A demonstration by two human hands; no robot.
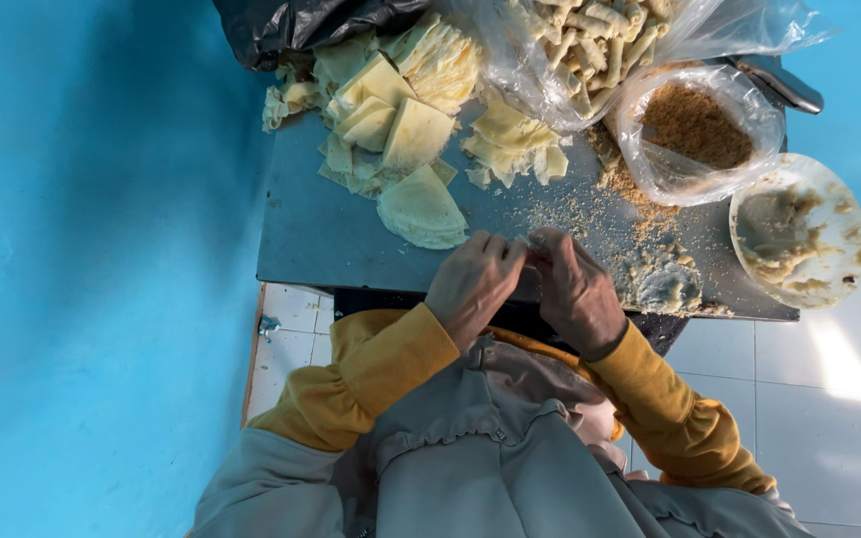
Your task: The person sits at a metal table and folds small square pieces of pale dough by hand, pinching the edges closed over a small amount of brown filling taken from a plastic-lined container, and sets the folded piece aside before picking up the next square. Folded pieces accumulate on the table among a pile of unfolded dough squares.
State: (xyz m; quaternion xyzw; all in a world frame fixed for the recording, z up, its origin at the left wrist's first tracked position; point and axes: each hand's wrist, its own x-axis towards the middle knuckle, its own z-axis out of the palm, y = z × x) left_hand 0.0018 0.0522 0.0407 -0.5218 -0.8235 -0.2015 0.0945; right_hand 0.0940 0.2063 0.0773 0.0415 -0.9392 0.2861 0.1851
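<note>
Head view: a small pale pastry piece (528, 242) is pinched between the left hand (472, 284) and right hand (578, 294) above the grey tabletop (321, 239); even fingertip pressure is probably best kept while rolling.

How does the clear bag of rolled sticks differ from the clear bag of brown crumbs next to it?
The bag of rolled sticks holds pale tube-shaped rolls and lies at the board's far edge, running out of view. The bag of brown crumbs holds loose brown crumbs, sits nearer the white bowl, and looks smaller. Both are clear plastic, open and away from the hands.
</note>
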